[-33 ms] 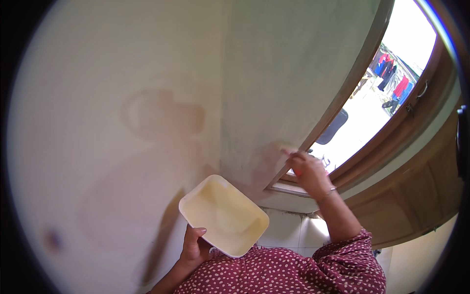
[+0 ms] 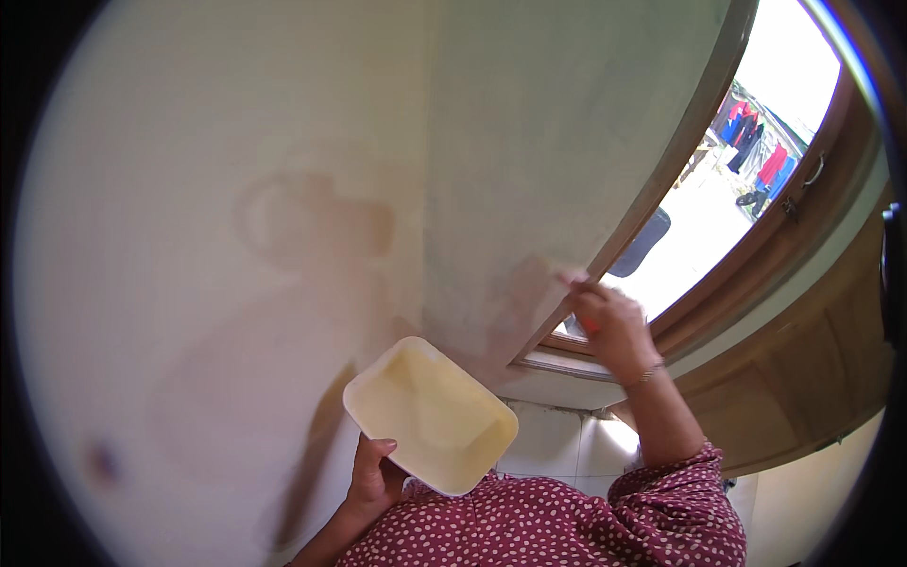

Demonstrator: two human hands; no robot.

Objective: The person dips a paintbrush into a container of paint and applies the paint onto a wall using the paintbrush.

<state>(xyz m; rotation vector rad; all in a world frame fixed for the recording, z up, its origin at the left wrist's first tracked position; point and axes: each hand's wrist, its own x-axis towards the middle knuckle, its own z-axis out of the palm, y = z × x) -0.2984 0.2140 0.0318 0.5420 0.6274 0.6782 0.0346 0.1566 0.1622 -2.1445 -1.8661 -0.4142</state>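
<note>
My left hand (image 2: 373, 475) grips the near left edge of a pale yellow rectangular tub (image 2: 430, 416), thumb over the rim. The tub is tilted so its inside shows, with a pale yellow layer that looks like paint in it. My right hand (image 2: 612, 326) is closed around what looks like a paintbrush (image 2: 591, 324). A bit of its red-orange handle shows under the fingers; the pale tip is blurred. That hand is at the lower part of the wooden window frame (image 2: 652, 203), with the tip near the greyish wall (image 2: 529, 180) beside it.
To the left stands a cream wall (image 2: 189, 123) with shadows on it, meeting the greyish wall in a corner. A brown wooden panel (image 2: 784, 397) curves along the right. White tiles (image 2: 548, 439) lie below. Outside the window, clothes (image 2: 746, 132) hang on a line.
My right hand with the brush has shifted a little to the right along the window frame. My left hand and the tub are almost where they were.
</note>
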